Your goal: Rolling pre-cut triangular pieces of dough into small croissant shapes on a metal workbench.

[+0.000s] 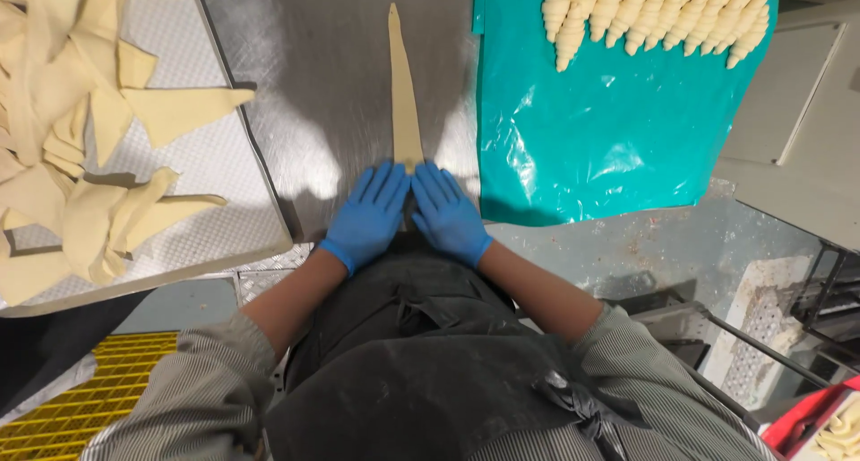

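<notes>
Dough triangle (pixel 403 85), long and narrow, is laid on the steel surface (pixel 313 94) with its tip pointing away; its wide near end is hidden under both blue-gloved hands. The left hand (pixel 369 212) and right hand (pixel 445 212) are pressed flat on that end, side by side, fingers spread and thumbs almost touching; whether a roll has been started beneath them cannot be told. To the left, a perforated tray (pixel 215 156) of cut dough pieces (pixel 81 156) is cropped by the frame edge. To the right, rolled croissants (pixel 654 13) are seen on a teal plastic sheet (pixel 609 129), their far ends cut off at the top. A dark apron (pixel 430 362) covers the lower view.
</notes>
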